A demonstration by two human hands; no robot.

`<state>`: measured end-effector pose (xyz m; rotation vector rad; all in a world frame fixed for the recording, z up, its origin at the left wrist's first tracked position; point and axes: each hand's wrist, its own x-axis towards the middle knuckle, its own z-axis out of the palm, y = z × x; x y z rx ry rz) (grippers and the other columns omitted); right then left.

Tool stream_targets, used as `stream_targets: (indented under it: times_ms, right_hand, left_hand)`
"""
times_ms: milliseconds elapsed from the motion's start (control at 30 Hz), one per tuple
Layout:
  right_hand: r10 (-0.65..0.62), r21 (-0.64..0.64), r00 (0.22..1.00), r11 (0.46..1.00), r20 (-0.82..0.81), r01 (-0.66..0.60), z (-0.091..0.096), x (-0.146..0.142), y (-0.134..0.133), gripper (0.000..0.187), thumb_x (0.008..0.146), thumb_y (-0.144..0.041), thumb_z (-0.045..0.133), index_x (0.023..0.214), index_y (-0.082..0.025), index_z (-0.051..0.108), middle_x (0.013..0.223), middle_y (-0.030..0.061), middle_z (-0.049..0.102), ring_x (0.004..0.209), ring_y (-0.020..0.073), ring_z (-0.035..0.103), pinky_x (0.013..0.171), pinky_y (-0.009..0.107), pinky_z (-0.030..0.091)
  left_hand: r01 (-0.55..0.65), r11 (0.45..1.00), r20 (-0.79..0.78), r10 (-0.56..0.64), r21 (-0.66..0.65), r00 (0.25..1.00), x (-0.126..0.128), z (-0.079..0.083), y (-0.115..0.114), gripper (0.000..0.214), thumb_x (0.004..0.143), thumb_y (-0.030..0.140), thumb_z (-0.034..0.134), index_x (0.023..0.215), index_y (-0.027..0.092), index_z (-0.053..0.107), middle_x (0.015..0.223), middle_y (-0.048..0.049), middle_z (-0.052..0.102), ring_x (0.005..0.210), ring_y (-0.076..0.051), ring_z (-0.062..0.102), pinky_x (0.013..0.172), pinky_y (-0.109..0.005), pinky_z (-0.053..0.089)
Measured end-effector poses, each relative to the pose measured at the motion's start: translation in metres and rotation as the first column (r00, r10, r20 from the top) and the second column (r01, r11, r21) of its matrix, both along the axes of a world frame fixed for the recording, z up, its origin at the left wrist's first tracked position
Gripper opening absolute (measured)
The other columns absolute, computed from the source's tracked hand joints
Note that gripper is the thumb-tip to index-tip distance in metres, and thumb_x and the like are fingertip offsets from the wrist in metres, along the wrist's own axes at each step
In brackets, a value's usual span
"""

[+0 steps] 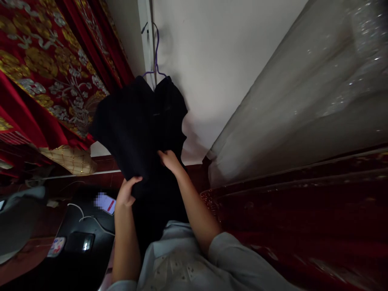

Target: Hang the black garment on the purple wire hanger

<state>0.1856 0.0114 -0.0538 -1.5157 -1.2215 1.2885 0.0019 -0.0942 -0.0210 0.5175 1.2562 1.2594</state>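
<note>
A black garment (139,121) hangs on a purple hanger (156,52) hooked at the white wall's edge. My left hand (127,192) is closed on the garment's lower left hem, thumb over the cloth. Pressed against the fabric near its middle, my right hand (169,159) has its fingers curled into the cloth. Both forearms reach up from my pale shirt (182,262).
Red and gold embroidered cloth (39,60) hangs at the left. A sheer grey sequined curtain (303,101) and dark red fabric (303,218) fill the right. Below left, a dark surface (72,258) holds a lit phone (106,203), a white cable (87,218) and another device (80,241).
</note>
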Motion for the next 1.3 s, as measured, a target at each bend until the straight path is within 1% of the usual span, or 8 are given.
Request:
stream_targets:
  times_ms: [100,167,267,433,767,1033,1167,1300]
  right_hand:
    - [0.054,-0.018,0.996,0.998,-0.067,-0.055,-0.003,0.004,-0.025,0.048,0.094,-0.039,0.049,0.051,-0.019,0.053,0.045,0.0004,0.048,0.044,0.0111,0.045,0.052,0.025,0.035]
    - [0.101,0.001,0.989,0.995,-0.108,-0.101,0.000,0.006,-0.037,0.047,0.092,-0.038,0.050,0.050,-0.018,0.054,0.042,-0.0015,0.044,0.043,0.0093,0.042,0.052,0.024,0.035]
    - [0.139,0.035,0.978,0.990,-0.153,-0.135,0.011,0.007,-0.044,0.039,0.086,-0.038,0.058,0.053,-0.017,0.057,0.045,-0.0015,0.048,0.045,0.0080,0.044,0.053,0.023,0.035]
    - [0.140,0.105,0.956,0.988,-0.258,-0.117,0.027,0.007,-0.048,0.049,0.079,-0.059,0.067,0.054,-0.018,0.054,0.046,-0.0023,0.047,0.045,0.0072,0.040,0.049,0.024,0.031]
    - [0.033,0.146,0.906,0.989,-0.421,0.031,0.047,0.037,-0.057,0.040,0.072,-0.054,0.073,0.075,-0.014,0.072,0.056,0.0010,0.060,0.043,0.0067,0.043,0.042,0.022,0.028]
    - [-0.027,0.401,0.912,0.892,-0.409,0.206,0.168,0.041,0.031,0.047,0.096,-0.057,0.061,0.079,-0.014,0.065,0.058,-0.0020,0.056,0.043,0.0031,0.042,0.041,0.016,0.023]
    - [0.001,0.458,0.898,0.860,-0.441,0.224,0.191,0.033,0.048,0.050,0.102,-0.057,0.054,0.079,-0.014,0.063,0.058,-0.0022,0.055,0.042,0.0036,0.041,0.042,0.017,0.026]
    - [0.072,0.495,0.908,0.855,-0.412,0.157,0.182,0.025,0.024,0.041,0.103,-0.045,0.058,0.074,-0.016,0.060,0.052,-0.0038,0.054,0.038,0.0041,0.040,0.040,0.018,0.024]
  left_hand:
    - [-0.270,0.949,-0.039,0.280,0.165,0.959,-0.009,-0.012,0.012,0.044,0.060,0.034,0.087,0.096,0.017,0.068,0.100,-0.0069,0.075,0.099,-0.027,0.073,0.094,-0.039,0.059]
    - [-0.432,0.797,-0.140,0.529,0.423,0.837,-0.007,-0.020,0.018,0.051,0.066,0.033,0.085,0.111,0.019,0.067,0.118,-0.0083,0.071,0.118,-0.027,0.067,0.108,-0.039,0.051]
    - [-0.337,0.606,-0.334,0.729,0.720,0.597,0.008,-0.027,0.016,0.065,0.075,0.028,0.083,0.135,0.023,0.059,0.143,-0.0104,0.058,0.137,-0.027,0.054,0.118,-0.040,0.041]
    - [0.193,0.772,-0.586,0.268,0.605,0.765,0.059,-0.018,0.014,0.022,0.094,0.031,0.069,0.113,0.021,0.073,0.113,-0.0087,0.071,0.112,-0.024,0.066,0.106,-0.035,0.049]
    - [0.251,0.823,-0.572,0.106,0.509,0.813,0.104,0.003,0.040,0.003,0.090,0.021,0.067,0.092,0.021,0.069,0.090,-0.0055,0.069,0.089,-0.022,0.065,0.090,-0.028,0.048]
    - [0.469,0.776,-0.760,0.019,0.421,0.650,0.098,-0.013,0.047,0.011,0.090,0.013,0.067,0.083,0.022,0.066,0.081,-0.0050,0.064,0.077,-0.022,0.061,0.078,-0.027,0.043]
    - [0.564,0.730,-0.789,-0.055,0.387,0.612,0.085,0.023,0.070,0.013,0.082,0.011,0.077,0.079,0.022,0.070,0.074,-0.0037,0.065,0.071,-0.021,0.061,0.080,-0.028,0.045]
    - [0.458,0.600,-0.652,0.143,0.656,0.745,0.070,0.097,0.104,0.034,0.083,0.020,0.084,0.115,0.021,0.073,0.092,-0.0007,0.072,0.080,-0.017,0.065,0.085,-0.026,0.049]
